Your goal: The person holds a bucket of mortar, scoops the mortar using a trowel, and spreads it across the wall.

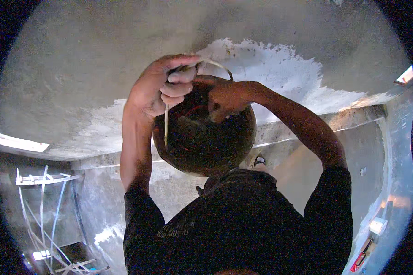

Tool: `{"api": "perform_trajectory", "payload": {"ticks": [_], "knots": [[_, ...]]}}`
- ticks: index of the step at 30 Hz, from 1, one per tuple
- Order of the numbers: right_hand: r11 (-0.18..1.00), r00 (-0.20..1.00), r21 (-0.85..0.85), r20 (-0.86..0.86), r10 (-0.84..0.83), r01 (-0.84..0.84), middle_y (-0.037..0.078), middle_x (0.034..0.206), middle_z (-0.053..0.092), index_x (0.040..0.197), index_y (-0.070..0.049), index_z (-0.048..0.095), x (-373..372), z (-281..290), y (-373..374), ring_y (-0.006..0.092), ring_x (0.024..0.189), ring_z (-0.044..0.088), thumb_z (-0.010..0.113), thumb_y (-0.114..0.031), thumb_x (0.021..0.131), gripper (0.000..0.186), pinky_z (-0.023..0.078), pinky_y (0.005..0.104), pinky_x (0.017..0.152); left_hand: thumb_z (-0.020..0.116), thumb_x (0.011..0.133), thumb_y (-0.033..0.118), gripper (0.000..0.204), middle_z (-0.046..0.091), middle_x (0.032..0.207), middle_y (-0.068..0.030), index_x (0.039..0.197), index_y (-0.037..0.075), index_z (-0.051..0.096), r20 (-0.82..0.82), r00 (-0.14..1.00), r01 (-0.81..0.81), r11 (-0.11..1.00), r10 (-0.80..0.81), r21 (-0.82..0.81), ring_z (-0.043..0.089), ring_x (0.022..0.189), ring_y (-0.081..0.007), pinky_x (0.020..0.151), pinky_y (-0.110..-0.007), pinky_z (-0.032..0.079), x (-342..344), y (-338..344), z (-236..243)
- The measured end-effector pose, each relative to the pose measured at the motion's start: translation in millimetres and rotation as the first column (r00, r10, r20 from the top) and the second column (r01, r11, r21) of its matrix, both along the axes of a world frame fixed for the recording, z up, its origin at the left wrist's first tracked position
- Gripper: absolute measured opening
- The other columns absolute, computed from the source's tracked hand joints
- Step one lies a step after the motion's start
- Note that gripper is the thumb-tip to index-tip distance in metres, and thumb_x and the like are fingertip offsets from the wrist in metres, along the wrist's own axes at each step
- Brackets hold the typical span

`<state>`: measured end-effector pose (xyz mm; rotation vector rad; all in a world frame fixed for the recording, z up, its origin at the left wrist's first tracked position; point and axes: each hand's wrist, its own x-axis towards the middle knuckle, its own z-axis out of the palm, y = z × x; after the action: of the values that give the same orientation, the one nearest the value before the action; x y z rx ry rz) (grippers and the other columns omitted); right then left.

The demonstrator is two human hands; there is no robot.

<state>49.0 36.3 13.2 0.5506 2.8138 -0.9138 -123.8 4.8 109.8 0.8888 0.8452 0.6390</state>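
My left hand, with pale dust on its fingers, is closed on the pale, thin curved handle of a dark round bucket. The bucket hangs in front of my body, below the handle. My right hand reaches over the bucket's rim from the right, its fingers curled down into the shaded opening. Whether those fingers hold anything is hidden in shadow.
A grey plastered wall with a rough white patch faces me. A sandalled foot shows below. A pale pole framework stands at left. Small white and red objects lie at lower right.
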Motion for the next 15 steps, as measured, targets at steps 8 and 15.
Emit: {"api": "perform_trajectory", "payload": {"ticks": [8,15], "knots": [[0.906,0.935,-0.239,0.022,-0.355,0.35,0.005,0.06,0.059,0.09,-0.001,0.063,111,-1,-19,0.0102,0.051,0.053,0.064,-0.022,0.077,0.025,0.044,0.0275,0.047,0.04,0.093,0.035,0.037,0.026,0.046,0.0076,0.081,0.001,0.05,0.114,0.988,0.107,0.993,-0.101,-0.05,0.018,0.031,-0.0026,0.028,-0.018,0.013,12,15,-12],[0.767,0.754,-0.489,-0.288,-0.591,0.415,0.006,0.083,0.063,0.101,0.003,0.059,216,-25,-68,0.0111,0.078,0.057,0.074,-0.021,0.06,0.05,0.047,0.0282,0.069,0.041,0.092,0.038,0.039,0.027,0.046,0.0077,0.08,0.002,0.051,0.094,0.994,-0.048,0.997,0.054,-0.064,0.019,0.031,-0.0036,0.029,-0.019,0.012,43,10,-10]]}}
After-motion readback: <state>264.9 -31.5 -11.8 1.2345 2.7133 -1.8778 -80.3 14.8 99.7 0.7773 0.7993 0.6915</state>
